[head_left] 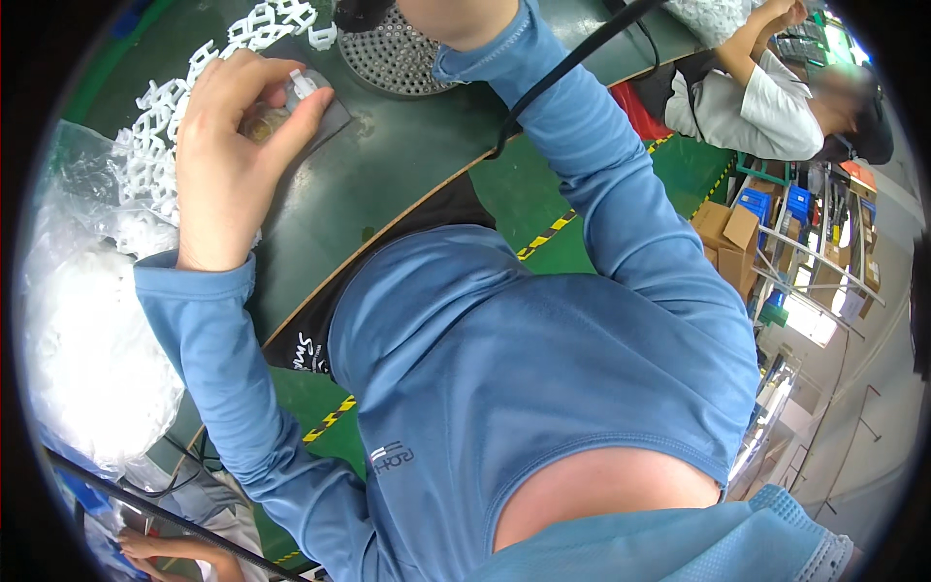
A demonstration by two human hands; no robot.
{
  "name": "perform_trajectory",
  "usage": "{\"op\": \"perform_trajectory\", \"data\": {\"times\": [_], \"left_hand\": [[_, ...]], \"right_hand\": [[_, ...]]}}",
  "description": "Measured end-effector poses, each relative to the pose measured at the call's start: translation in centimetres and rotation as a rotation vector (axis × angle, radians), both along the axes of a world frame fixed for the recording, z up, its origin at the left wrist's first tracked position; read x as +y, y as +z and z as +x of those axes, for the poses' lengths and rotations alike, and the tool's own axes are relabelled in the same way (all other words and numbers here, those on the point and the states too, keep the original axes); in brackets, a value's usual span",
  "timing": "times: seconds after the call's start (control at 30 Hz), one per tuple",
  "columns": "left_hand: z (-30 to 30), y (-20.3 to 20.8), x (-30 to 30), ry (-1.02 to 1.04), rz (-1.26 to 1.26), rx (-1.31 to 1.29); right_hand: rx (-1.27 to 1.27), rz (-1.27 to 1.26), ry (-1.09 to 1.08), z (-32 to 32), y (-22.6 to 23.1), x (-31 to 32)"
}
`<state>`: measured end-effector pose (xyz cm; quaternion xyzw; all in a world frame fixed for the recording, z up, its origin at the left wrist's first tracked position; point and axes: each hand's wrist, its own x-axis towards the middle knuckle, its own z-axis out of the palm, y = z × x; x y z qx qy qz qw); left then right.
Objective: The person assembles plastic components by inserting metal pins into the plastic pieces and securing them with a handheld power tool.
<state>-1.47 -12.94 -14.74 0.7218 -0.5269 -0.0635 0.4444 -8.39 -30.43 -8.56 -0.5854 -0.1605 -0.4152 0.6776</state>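
Observation:
My left hand is closed, with a small white plastic part pinched between thumb and fingertips. Under it is a flat grey block on the green table. A yellowish, clear round thing shows behind the thumb, partly covered by the hand. My right hand reaches past the upper edge, so its fingers are out of sight. Near it is a dark object, also cut off. Between the hands stands a round metal dish with a densely dotted surface.
Loose white plastic parts lie in a chain-like heap beyond my left hand. A clear bag of white pieces bulges at the left. A black cable crosses my right sleeve. Co-workers sit at upper right and lower left.

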Motion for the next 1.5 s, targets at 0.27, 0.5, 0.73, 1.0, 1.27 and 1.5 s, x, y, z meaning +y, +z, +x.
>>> {"op": "perform_trajectory", "data": {"times": [0.27, 0.5, 0.73, 1.0, 1.27, 1.5], "left_hand": [[0.1, -0.2, 0.1, -0.007, -0.029, -0.065], [0.2, -1.1, 0.5, 0.001, -0.035, -0.087], [0.2, -1.0, 0.4, 0.000, -0.038, -0.110], [0.0, -0.9, 0.2, 0.021, -0.064, -0.086], [0.3, -1.4, 0.2, 0.023, -0.077, -0.082], [0.0, -1.0, 0.2, 0.046, -0.094, -0.086]], "right_hand": [[0.167, -0.017, 0.009, -0.8, 1.8, 0.3], [0.061, 0.330, 0.583, -0.3, -1.2, 0.8], [-0.152, 0.199, 0.256, 0.8, -1.4, 1.9], [-0.066, 0.050, 0.235, -0.3, 0.5, 2.2], [-0.171, -0.045, 0.302, 0.8, 0.9, 1.8], [-0.057, -0.044, 0.303, 0.4, -0.6, 1.0]]}}
